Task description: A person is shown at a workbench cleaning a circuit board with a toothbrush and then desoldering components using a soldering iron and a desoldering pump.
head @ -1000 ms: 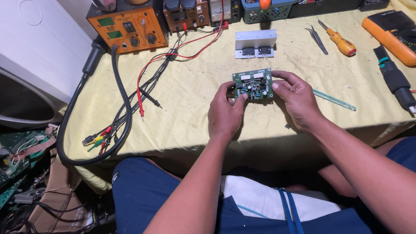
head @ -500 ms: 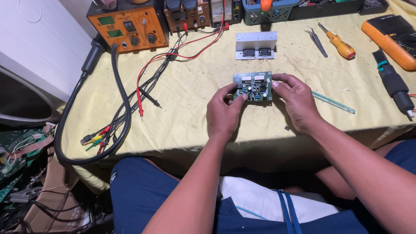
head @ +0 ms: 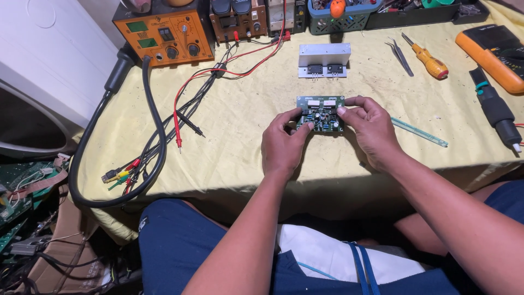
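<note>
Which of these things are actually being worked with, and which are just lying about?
In hand: small green circuit board, held by left hand and right hand.

Lying about: orange-handled screwdriver, metal tweezers, silver heat sink, orange bench station, thick black cable.

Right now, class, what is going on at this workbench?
A seated person holds a small green circuit board in both hands above a table with a yellow cloth. The left hand grips its left edge, the right hand its right edge. Beyond it lies an aluminium heat sink with two transistors. An orange bench unit stands at the back left, test leads trail across the cloth, and a screwdriver and tweezers lie to the right.
</note>
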